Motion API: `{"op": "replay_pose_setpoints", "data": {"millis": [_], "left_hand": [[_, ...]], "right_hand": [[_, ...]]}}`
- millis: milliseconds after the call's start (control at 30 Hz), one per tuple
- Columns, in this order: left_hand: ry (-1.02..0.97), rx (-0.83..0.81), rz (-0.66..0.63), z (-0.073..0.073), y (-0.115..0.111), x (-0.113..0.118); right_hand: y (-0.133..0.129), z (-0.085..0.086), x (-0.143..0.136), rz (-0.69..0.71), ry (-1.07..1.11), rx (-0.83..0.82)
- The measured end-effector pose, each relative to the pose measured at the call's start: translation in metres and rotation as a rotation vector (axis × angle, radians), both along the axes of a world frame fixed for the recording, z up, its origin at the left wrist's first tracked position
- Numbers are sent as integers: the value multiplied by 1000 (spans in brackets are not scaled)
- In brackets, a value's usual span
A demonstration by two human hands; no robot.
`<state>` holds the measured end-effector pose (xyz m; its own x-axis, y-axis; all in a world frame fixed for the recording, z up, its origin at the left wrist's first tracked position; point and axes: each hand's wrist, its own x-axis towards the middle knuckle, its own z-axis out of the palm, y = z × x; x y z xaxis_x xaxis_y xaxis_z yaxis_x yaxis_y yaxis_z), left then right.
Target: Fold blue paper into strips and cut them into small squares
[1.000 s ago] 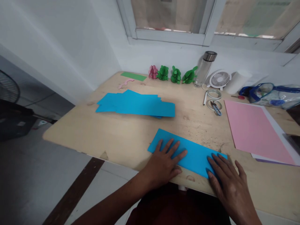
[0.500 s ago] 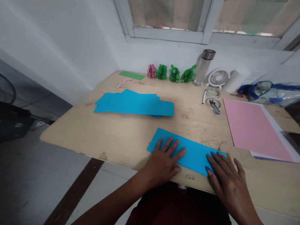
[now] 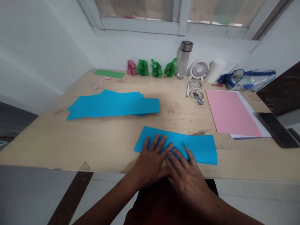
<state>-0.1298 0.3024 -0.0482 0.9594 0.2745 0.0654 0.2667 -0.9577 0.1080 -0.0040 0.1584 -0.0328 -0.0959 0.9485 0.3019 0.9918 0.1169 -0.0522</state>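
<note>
Resting hands: left hand and right hand lie palm-down side by side, fingers spread apart.
Blue paper: on the table near its front edge, beneath both hands' fingers, its near edge partly hidden.
Clear pouch: blue patch too blurred to read; contents hard to make out.
Pink sheet: covers most of the white sheet and purple sheet.
Window: cut off above.

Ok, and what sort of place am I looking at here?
Probably a craft corner, at home or in a small workroom; I can't tell which. What suggests it: blue paper near the front edge of the table, green paper figures by the wall, and small snips.
</note>
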Motion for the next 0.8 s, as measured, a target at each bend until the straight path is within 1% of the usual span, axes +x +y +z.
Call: {"op": "replay_pose_setpoints", "data": {"millis": [100, 300, 500, 633, 800], "left_hand": [[-4, 8, -4, 0, 0, 0], [4, -7, -7, 3, 0, 2], [35, -7, 7, 1, -1, 2], [41, -13, 17, 2, -2, 2], [67, -38, 16, 3, -1, 2]], "right_hand": [[-5, -5, 1, -27, 7, -1], [-16, -6, 8, -45, -31, -39], [-31, -9, 27, -46, -84, -49], [-52, -11, 44, -90, -122, -53], [-93, -18, 69, -183, -195, -87]]}}
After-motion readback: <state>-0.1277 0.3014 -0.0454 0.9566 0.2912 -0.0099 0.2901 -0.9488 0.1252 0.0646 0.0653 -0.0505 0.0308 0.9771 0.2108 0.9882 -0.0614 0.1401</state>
